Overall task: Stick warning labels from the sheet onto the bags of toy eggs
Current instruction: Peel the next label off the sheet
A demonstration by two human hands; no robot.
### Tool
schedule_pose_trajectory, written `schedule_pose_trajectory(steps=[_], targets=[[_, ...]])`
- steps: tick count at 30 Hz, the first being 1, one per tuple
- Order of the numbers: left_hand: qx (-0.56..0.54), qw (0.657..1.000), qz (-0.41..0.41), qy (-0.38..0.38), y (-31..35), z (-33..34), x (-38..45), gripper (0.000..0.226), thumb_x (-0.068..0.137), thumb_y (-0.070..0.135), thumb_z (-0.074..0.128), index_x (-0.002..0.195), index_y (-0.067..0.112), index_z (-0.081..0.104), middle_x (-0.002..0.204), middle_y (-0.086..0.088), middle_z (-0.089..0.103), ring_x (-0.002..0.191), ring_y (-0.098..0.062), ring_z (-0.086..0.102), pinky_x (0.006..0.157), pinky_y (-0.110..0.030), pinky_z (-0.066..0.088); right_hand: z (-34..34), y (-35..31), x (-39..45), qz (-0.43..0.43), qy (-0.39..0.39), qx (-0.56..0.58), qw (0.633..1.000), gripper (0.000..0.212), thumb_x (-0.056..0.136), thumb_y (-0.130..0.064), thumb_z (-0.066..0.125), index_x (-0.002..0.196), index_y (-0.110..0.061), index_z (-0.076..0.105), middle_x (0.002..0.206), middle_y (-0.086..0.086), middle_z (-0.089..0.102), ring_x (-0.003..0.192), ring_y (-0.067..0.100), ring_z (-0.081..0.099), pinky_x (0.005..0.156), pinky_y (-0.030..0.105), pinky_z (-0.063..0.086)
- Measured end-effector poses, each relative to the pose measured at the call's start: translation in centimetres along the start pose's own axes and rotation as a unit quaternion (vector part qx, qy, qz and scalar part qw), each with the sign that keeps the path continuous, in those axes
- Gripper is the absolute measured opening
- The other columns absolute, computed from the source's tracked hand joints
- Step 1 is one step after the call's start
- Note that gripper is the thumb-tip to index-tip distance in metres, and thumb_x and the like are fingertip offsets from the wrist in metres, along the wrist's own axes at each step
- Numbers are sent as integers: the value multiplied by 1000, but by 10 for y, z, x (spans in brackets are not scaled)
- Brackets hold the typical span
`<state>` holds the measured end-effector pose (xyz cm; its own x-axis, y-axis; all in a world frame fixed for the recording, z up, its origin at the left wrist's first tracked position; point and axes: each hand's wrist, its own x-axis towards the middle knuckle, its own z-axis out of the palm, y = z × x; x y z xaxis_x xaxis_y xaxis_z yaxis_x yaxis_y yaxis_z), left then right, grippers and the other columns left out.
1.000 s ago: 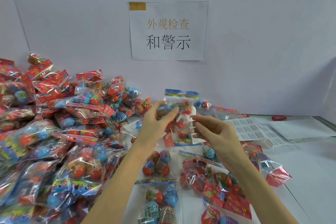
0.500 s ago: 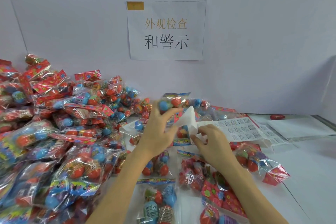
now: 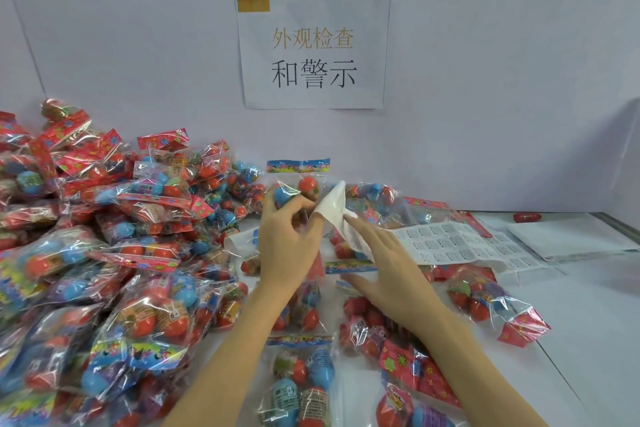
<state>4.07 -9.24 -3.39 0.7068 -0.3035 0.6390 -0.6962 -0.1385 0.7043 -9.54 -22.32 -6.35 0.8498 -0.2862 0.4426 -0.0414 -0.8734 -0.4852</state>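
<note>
White table [image 3: 588,340]; heaped bags of toy eggs [image 3: 104,253] at left, label sheet [image 3: 460,243] right of centre, loose bags [image 3: 485,302] at lower centre.

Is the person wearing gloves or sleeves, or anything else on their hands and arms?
Nothing shows. The left hand and right hand are bare, with no gloves, rings or watch visible. Both forearms are uncovered right down to the picture's bottom edge, so no sleeve appears.

A packing and inspection station in a workshop: a printed sign [image 3: 313,50] hangs on the partition wall, and below it heaped bags of toy eggs [image 3: 104,236] cover the desk [image 3: 588,305].
</note>
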Motion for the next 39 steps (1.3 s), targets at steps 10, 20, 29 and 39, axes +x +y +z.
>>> schedule_pose_trajectory(steps=[10, 20, 29, 39], targets=[[251, 956, 152, 4, 2, 1, -5, 65, 84, 20, 86, 143, 11, 62, 138, -27, 47, 124, -43, 53, 103, -57, 49, -7, -5, 4, 21, 188, -20, 982, 51, 88, 17, 60, 125, -18, 67, 91, -5, 47, 69, 8, 47, 63, 21, 40], [288, 937, 194, 42, 0, 0, -7, 42, 66, 9, 95, 106, 15, 82, 120, -16, 64, 106, -37, 60, 94, -51, 43, -4, -11, 1, -43, 84, -3, 995, 52, 90, 10, 60, 132, -20, 66, 88, -14, 42, 73, 6, 45, 68, 29, 45], [80, 989, 123, -37, -4, 5, -7, 44, 71, -10, 80, 106, 18, 82, 115, -4, 59, 103, -20, 50, 89, -51, 56, -4, -18, 4, 7, 170, 168, 971, 46, 102, -19, 67, 142, -39, 57, 134, -14, 51, 117, 9, 57, 83, 19, 53], [-77, 984, 10, -162, 7, 5, -6, 23, 95, 2, 70, 111, 14, 81, 115, -4, 59, 99, 7, 58, 86, -4, 45, -9, -8, 6, -16, 149, 151, 977, 45, 95, -20, 77, 135, -35, 64, 142, -19, 60, 137, 0, 49, 101, 10, 41]])
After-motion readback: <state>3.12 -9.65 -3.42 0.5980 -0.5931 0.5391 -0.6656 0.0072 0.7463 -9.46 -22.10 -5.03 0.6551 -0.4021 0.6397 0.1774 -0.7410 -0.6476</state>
